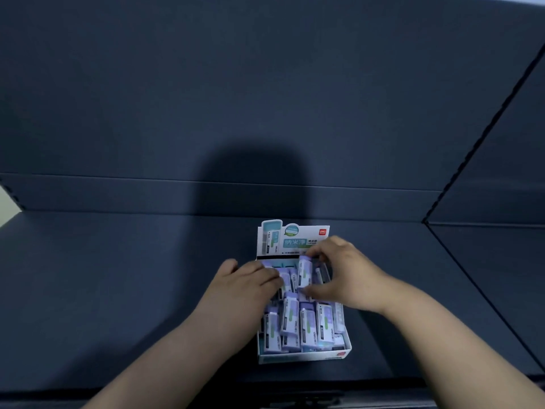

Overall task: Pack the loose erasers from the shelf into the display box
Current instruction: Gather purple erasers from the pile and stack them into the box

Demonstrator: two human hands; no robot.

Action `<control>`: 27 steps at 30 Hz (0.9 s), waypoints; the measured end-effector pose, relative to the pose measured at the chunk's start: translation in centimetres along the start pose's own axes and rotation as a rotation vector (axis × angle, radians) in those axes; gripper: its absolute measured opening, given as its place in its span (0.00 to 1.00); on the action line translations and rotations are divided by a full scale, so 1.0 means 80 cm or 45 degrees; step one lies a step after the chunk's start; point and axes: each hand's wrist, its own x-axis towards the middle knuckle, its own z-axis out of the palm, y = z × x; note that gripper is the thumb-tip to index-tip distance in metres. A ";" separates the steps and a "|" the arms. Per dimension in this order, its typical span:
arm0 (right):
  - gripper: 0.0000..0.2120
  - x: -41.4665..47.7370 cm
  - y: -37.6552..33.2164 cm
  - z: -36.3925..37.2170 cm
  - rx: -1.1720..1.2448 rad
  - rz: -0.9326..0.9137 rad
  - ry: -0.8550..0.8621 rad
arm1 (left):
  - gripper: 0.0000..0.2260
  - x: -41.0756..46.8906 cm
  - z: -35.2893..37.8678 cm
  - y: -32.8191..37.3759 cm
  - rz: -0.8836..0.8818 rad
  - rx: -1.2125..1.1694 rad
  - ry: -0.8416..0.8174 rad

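Observation:
A white display box (pixel 303 356) with an upright printed back card (pixel 292 239) stands on the dark blue shelf. Several purple-and-white wrapped erasers (pixel 306 326) fill it, lying at mixed angles. My right hand (pixel 342 273) pinches one upright eraser (pixel 304 273) between thumb and fingers at the back of the box. My left hand (pixel 244 284) reaches in from the left, its straight fingers resting on the erasers in the back left part of the box.
The dark blue shelf floor (pixel 118 290) stretches to both sides of the box. A blue back panel (pixel 265 98) rises behind it, and an angled blue side panel (pixel 501 172) closes the right. The shelf's front edge runs along the bottom.

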 end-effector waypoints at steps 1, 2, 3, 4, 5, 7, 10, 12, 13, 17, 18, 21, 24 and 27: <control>0.26 -0.001 0.001 -0.001 0.008 -0.008 0.063 | 0.18 -0.001 0.000 0.001 -0.018 0.017 0.015; 0.27 -0.002 0.002 -0.002 0.029 -0.016 0.121 | 0.18 0.000 0.002 0.000 -0.055 0.031 0.013; 0.27 -0.003 0.004 -0.004 0.058 -0.020 0.162 | 0.20 0.002 0.001 0.001 -0.097 0.050 -0.006; 0.27 -0.004 0.005 -0.006 0.082 -0.024 0.185 | 0.20 0.004 0.000 0.003 -0.126 0.069 -0.016; 0.27 -0.005 0.006 -0.007 0.098 -0.028 0.191 | 0.18 0.005 -0.005 0.006 -0.136 0.056 -0.050; 0.26 -0.008 0.008 -0.008 0.118 -0.036 0.169 | 0.22 0.011 -0.014 0.014 -0.098 0.008 -0.170; 0.26 -0.013 0.011 -0.006 0.128 -0.047 0.123 | 0.26 0.017 -0.021 0.014 -0.156 -0.077 -0.250; 0.26 -0.016 0.011 -0.005 0.127 -0.050 0.102 | 0.27 0.021 -0.030 0.019 -0.189 -0.047 -0.263; 0.25 -0.018 0.009 -0.006 0.133 -0.054 0.091 | 0.27 0.021 -0.025 0.018 -0.191 -0.081 -0.250; 0.24 -0.029 -0.005 -0.011 0.197 -0.105 0.036 | 0.31 0.005 -0.026 0.008 -0.261 -0.121 -0.179; 0.24 -0.032 -0.011 -0.011 0.207 -0.127 0.018 | 0.29 -0.001 -0.022 0.003 -0.263 -0.127 -0.158; 0.25 -0.035 -0.033 -0.007 0.183 -0.207 -0.041 | 0.23 -0.020 -0.017 -0.011 -0.315 -0.113 -0.021; 0.27 -0.034 -0.050 0.006 0.056 -0.276 -0.077 | 0.24 -0.031 -0.021 -0.005 -0.341 -0.103 0.113; 0.29 -0.030 -0.053 0.018 -0.028 -0.291 -0.140 | 0.26 -0.034 -0.023 0.012 -0.286 -0.222 0.098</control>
